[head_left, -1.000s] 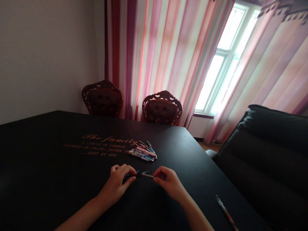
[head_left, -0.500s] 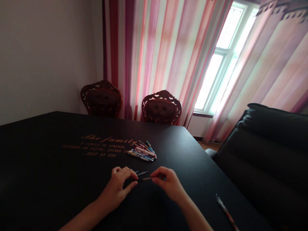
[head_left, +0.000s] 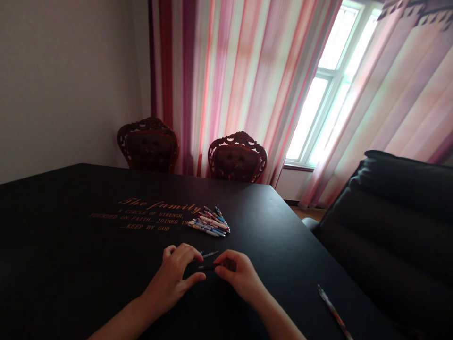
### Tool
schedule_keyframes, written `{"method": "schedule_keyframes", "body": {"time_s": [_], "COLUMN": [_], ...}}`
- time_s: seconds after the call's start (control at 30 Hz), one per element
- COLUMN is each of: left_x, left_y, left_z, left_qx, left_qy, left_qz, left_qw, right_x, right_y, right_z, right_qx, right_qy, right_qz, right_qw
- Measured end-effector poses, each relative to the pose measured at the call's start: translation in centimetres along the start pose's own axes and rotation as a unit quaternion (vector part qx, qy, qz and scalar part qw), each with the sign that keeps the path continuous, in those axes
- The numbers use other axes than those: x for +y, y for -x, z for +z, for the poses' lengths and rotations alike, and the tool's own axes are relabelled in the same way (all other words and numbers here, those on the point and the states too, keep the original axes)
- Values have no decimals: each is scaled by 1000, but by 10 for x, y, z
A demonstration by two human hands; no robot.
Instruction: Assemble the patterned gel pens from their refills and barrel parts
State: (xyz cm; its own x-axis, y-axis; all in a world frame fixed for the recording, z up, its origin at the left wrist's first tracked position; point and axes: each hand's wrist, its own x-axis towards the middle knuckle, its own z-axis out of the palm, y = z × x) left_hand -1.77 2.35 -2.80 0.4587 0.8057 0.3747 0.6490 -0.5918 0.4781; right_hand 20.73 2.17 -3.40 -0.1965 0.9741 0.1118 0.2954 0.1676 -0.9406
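Note:
My left hand (head_left: 177,271) is over the black table, its thumb and fingers apart, and nothing shows between them. A slim pen part (head_left: 210,254) lies just beyond its fingertips. My right hand (head_left: 240,274) pinches a dark pen piece (head_left: 206,267) between thumb and forefinger, its end pointing left toward my left hand. Farther off, a pile of several pens (head_left: 210,224) in mixed colours rests on the table. A single pen (head_left: 332,309) lies apart near the right edge.
The black table (head_left: 88,283) carries gold lettering. Two carved chairs (head_left: 150,146) stand behind its far edge, before striped curtains (head_left: 240,71). A black leather seat (head_left: 389,226) is at the right.
My right hand has moved slightly left with the pen piece. My left thumb and fingers have parted from the piece and spread wider.

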Motion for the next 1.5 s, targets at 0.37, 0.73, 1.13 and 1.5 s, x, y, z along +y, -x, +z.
{"method": "schedule_keyframes", "body": {"time_s": [0.37, 0.73, 1.13, 1.5], "left_x": [-21, -24, -25, -14], "left_y": [-5, -7, -7, -7], "left_z": [-3, -2, -1, -5], "left_qx": [-11, 3, 6, 6], "left_qy": [-76, -22, -14, -15], "left_qz": [-49, -90, -87, -44], "left_qw": [996, 996, 996, 999], "right_x": [19, 24, 18, 12], "right_y": [-14, -15, -13, -10], "right_z": [-49, -57, -52, -36], "right_qx": [133, 118, 100, 40], "right_qy": [9, 42, 32, 35], "right_qz": [-19, -23, -28, -9], "right_qw": [991, 992, 994, 999]}}
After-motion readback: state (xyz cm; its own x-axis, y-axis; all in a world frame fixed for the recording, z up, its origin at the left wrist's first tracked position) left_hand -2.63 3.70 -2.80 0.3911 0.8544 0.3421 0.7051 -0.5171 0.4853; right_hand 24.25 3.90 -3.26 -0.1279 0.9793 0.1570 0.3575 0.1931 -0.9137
